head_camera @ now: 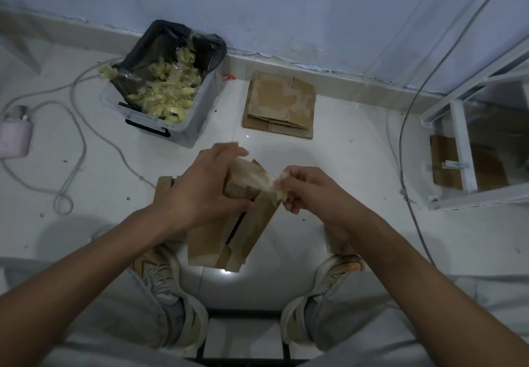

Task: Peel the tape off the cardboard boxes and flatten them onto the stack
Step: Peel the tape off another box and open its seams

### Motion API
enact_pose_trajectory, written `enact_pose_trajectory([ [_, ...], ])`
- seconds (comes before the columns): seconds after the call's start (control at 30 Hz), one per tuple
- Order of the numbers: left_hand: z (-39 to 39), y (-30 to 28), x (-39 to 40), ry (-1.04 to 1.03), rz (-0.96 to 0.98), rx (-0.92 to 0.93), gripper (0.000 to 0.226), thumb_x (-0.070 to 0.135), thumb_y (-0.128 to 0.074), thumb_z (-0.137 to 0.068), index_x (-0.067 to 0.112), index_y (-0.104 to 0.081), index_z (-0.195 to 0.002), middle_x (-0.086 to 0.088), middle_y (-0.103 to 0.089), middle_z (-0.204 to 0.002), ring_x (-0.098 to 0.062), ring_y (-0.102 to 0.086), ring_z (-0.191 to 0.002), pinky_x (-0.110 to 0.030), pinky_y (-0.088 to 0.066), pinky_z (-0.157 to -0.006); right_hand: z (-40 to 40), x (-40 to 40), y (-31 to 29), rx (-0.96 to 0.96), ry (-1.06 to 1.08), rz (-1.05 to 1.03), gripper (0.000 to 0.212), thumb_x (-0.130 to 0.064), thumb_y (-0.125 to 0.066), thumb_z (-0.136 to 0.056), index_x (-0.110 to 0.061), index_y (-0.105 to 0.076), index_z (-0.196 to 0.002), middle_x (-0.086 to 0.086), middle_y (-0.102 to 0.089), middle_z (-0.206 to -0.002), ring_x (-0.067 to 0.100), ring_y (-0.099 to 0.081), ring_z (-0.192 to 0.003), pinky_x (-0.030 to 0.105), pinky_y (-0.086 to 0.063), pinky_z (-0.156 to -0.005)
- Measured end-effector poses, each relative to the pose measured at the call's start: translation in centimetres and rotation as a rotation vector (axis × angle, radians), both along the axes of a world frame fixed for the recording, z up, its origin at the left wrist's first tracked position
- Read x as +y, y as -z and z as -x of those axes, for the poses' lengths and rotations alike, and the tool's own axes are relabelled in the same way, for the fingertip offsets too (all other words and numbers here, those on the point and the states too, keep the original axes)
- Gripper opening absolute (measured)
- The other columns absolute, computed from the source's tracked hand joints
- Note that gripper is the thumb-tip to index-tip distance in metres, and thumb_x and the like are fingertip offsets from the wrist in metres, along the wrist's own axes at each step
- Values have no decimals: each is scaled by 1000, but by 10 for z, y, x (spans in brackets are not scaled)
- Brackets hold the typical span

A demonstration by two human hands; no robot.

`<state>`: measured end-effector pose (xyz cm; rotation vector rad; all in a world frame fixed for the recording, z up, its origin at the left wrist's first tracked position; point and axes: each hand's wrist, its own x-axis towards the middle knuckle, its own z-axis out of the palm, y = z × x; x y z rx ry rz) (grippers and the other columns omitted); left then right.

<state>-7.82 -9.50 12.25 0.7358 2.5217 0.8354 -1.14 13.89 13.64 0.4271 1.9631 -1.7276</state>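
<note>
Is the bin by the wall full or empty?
Partly full: crumpled tape wads cover the bottom of the bin, and one wad hangs over its left rim.

The left hand (204,187) covers much of the cardboard box's (243,232) upper end, so its grip there is hidden. The pale device (14,134) is cut off at the left edge, and 2 more cardboard pieces (446,163) are blurred behind the white frame (463,149).

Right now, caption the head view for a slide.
Left hand grips box; right hand peels tape.
</note>
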Motion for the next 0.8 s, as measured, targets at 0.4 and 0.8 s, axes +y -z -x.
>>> enact_pose_trajectory([
  [0.4, -16, -3, 11, -58, 88, 280, 105, 72, -78, -62, 42, -30, -151, -1, -39, -143, -27, -55, -113, -52, -53, -88, -8, -15, -6, 65, 86, 527, 15, -14, -54, -107, -14, -53, -92, 9, -58, -85, 18, -56, -75, 28, -50, -71],
  [0.8, -16, -6, 12, -157, -164, -18, 81, 68, -75, -63, 45, -41, -133, 11, -44, -123, -7, -55, -104, -24, -47, -77, -3, -4, -6, 18, 156, 977, 13, -9, -59, -99, -13, -46, -96, 9, -57, -93, 17, -57, -80, 25, -54, -77],
])
